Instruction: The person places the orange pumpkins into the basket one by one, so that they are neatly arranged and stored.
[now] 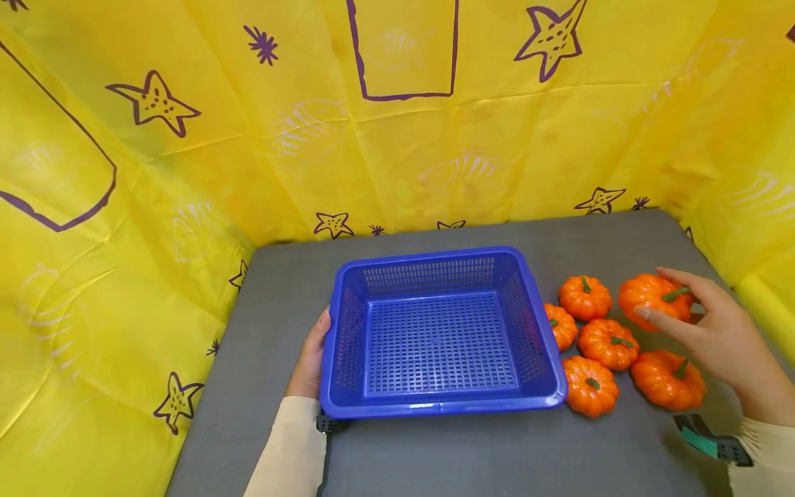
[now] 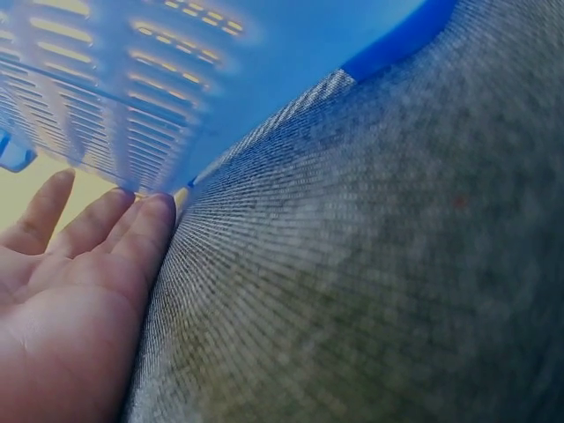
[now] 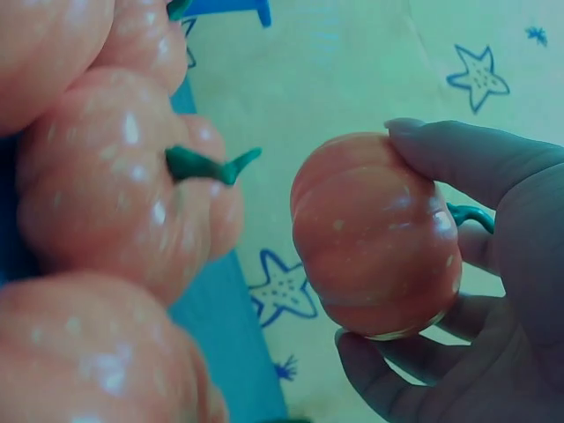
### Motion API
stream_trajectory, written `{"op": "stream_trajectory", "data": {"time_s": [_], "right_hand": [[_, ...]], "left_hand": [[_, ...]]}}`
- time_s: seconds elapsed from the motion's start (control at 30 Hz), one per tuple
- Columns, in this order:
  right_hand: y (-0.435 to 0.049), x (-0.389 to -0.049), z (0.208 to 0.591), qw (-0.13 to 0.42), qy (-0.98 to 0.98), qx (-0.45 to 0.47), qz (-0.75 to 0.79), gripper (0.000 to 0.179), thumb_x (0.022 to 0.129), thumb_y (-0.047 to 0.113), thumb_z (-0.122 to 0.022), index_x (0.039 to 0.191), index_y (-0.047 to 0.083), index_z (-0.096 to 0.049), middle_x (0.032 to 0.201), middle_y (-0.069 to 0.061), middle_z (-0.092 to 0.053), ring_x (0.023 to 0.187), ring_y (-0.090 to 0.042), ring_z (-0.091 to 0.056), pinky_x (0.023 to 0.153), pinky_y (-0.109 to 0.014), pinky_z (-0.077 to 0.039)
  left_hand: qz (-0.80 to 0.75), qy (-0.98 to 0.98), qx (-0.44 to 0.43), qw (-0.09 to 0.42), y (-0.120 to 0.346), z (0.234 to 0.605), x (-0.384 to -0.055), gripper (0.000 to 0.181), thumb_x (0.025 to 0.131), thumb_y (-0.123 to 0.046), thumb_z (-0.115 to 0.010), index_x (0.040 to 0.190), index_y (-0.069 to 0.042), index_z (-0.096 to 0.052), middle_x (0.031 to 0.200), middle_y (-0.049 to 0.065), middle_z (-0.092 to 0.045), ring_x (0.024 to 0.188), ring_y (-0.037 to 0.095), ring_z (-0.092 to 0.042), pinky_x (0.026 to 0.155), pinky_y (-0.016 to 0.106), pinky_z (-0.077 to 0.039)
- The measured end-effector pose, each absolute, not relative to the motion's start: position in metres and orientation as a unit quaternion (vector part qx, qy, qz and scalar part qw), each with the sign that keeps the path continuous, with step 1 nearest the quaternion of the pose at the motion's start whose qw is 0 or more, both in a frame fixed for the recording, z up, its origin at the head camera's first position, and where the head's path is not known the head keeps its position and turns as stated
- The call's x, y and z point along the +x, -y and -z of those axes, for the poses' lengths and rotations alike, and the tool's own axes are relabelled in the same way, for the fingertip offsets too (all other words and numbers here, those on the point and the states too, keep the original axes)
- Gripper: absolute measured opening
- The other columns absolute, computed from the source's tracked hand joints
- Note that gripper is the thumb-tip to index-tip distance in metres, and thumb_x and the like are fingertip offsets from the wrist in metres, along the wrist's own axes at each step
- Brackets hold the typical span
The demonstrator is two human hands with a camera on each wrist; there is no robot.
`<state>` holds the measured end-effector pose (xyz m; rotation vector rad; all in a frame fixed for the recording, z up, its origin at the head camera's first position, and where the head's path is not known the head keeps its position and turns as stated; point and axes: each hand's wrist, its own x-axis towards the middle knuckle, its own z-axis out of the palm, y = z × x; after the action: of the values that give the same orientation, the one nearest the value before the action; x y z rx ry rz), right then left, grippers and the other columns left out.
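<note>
Resting near-straight fingers, the left hand touches a blue rectangular plastic basket; 5 glossy orange ribbed pumpkins lie beside the right hand, whose thumb and fingers, parted pumpkin-wide, grip 1 green-stemmed orange pumpkin. Lifting seems underway; the next move likely calls for clearing its neighbours.
</note>
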<state>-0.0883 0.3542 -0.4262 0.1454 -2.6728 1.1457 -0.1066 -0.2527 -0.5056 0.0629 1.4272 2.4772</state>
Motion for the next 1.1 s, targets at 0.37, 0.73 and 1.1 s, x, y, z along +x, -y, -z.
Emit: {"op": "stream_trajectory", "data": {"time_s": [0.37, 0.73, 1.1], "right_hand": [[-0.325, -0.089, 0.409, 0.100, 0.911, 0.076, -0.393, 0.073, 0.092, 0.011, -0.090, 0.155, 0.001, -0.055, 0.143, -0.021, -0.053, 0.110, 0.001, -0.044, 0.081, -0.002, -0.037], [-0.289, -0.094, 0.397, 0.112, 0.898, 0.121, -0.407, 0.071, 0.089, 0.005, -0.091, 0.153, 0.010, -0.060, 0.140, 0.002, -0.057, 0.112, -0.007, -0.048, 0.087, -0.005, -0.038], [-0.259, -0.101, 0.393, 0.123, 0.886, 0.183, -0.408, 0.074, 0.084, 0.001, -0.095, 0.149, 0.010, -0.063, 0.142, -0.010, -0.061, 0.116, -0.004, -0.050, 0.087, -0.007, -0.040]], "left_hand": [[-0.854, -0.505, 0.062, 0.110, 0.255, 0.513, -0.111, 0.044, 0.118, -0.044, -0.037, 0.155, -0.025, -0.049, 0.139, 0.012, -0.065, 0.112, 0.023, -0.067, 0.091, 0.039, -0.059], [-0.852, -0.509, 0.051, 0.109, 0.255, 0.513, -0.111, 0.046, 0.117, -0.046, -0.040, 0.157, -0.027, -0.049, 0.139, 0.011, -0.065, 0.112, 0.023, -0.067, 0.090, 0.039, -0.059], [-0.856, -0.504, 0.045, 0.106, 0.254, 0.511, -0.110, 0.044, 0.117, -0.045, -0.041, 0.154, -0.025, -0.051, 0.136, 0.011, -0.066, 0.110, 0.023, -0.067, 0.089, 0.038, -0.059]]}}
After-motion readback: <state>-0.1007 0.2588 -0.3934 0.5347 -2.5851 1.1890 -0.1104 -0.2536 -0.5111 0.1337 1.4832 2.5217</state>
